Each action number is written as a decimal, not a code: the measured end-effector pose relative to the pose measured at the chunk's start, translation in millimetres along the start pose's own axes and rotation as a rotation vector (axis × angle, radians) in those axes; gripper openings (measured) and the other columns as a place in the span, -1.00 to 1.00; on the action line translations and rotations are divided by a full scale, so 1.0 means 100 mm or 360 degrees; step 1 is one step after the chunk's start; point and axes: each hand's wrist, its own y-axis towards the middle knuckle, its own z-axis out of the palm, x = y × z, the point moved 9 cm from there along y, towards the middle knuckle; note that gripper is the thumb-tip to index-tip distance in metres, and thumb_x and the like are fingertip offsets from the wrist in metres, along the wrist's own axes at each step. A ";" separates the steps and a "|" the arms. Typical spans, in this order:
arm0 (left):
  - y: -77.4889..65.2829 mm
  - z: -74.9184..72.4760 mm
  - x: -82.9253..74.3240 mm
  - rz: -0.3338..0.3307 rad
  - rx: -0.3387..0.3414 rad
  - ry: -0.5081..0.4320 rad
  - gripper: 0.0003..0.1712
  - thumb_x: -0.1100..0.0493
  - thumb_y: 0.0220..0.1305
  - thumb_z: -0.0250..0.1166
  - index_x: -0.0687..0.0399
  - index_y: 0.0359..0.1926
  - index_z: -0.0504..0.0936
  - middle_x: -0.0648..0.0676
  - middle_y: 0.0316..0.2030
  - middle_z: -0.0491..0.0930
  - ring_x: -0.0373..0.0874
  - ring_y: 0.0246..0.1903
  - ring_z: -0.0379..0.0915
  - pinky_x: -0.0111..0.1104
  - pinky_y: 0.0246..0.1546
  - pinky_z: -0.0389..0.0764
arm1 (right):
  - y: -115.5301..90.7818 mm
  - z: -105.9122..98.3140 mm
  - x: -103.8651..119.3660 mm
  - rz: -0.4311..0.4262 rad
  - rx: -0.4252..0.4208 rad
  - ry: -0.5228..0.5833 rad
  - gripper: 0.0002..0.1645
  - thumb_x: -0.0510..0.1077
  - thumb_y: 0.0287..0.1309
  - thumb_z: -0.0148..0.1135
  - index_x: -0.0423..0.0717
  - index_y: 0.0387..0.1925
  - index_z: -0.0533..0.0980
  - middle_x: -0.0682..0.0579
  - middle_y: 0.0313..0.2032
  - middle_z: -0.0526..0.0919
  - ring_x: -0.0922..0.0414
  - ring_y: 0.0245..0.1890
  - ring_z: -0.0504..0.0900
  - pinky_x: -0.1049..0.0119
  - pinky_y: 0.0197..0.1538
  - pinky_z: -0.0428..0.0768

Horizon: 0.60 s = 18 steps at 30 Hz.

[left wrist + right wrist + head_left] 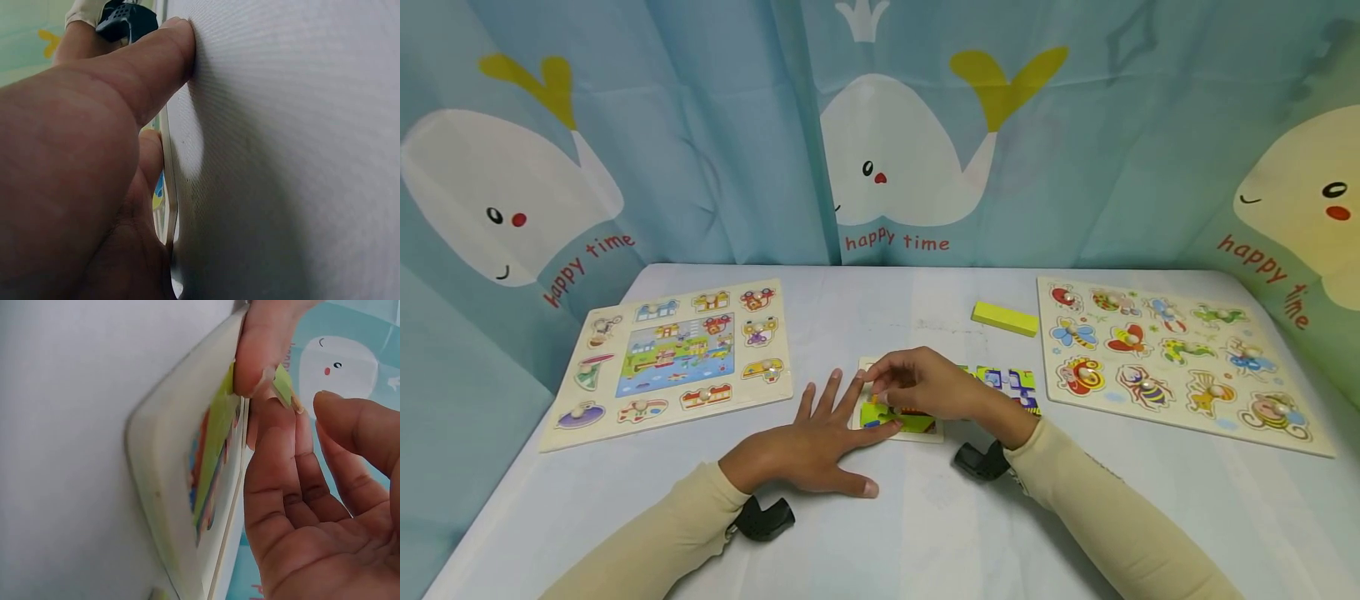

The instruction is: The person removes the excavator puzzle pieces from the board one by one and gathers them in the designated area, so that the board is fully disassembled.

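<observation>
My left hand (823,446) lies spread with straight fingers at the left and front of a small wooden jigsaw board (942,433). Its index finger reaches the board's left edge, and its thumb rests on the tablecloth. Over the board, my right hand (936,387) has its fingers curled. A small green-faced puzzle piece (283,386) shows at the right fingertips in the right wrist view; how the thumb meets it is partly unclear. Within the board's frame lies a green and orange picture (212,450), partly covered by the hands in the head view.
Loose purple and green puzzle pieces (1007,382) lie right of the board, partly behind the right wrist. A yellow block (1004,318) lies beyond them. Wooden knob puzzles stand at left (602,429) and right (1150,354). A whale-print curtain (737,167) hangs behind the table.
</observation>
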 end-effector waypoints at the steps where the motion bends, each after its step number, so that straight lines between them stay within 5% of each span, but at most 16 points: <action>1: 0.00 0.00 0.00 0.0006 -0.0002 -0.0001 -0.14 -0.40 0.21 0.18 -0.47 0.48 0.12 0.10 0.47 -0.66 0.20 0.37 -0.88 0.22 0.24 -0.58 | 0.00 0.00 -0.01 0.0011 -0.0003 0.0000 -0.69 -0.43 0.22 0.19 -0.38 0.01 0.54 -0.09 -0.19 0.65 0.08 -0.22 0.61 0.31 -0.12 0.58; 7: 0.00 0.00 0.00 0.0012 -0.0006 0.0003 -0.13 -0.40 0.22 0.17 -0.46 0.49 0.11 0.12 0.47 -0.67 0.20 0.37 -0.88 0.23 0.24 -0.56 | 0.01 0.01 -0.03 0.0050 0.0011 0.0057 -0.70 -0.42 0.22 0.19 -0.41 0.00 0.54 -0.10 -0.19 0.67 0.08 -0.20 0.63 0.33 -0.12 0.58; 14: 0.01 0.01 0.00 0.0016 -0.0011 0.0010 -0.14 -0.41 0.22 0.16 -0.47 0.49 0.10 0.12 0.47 -0.67 0.19 0.37 -0.88 0.23 0.25 -0.55 | 0.01 0.05 -0.04 0.0060 0.0039 -0.0046 -0.87 -0.36 0.25 0.21 -0.32 -0.20 0.63 -0.02 -0.39 0.70 0.16 -0.49 0.53 0.40 -0.39 0.48; 18: 0.00 0.01 0.00 0.0013 -0.0014 0.0003 -0.14 -0.41 0.22 0.17 -0.46 0.49 0.11 0.12 0.48 -0.65 0.18 0.37 -0.88 0.22 0.25 -0.56 | 0.01 -0.01 -0.06 0.0119 -0.0040 -0.0095 -0.86 -0.34 0.26 0.20 -0.26 -0.20 0.65 0.02 -0.36 0.70 0.14 -0.50 0.53 0.37 -0.42 0.49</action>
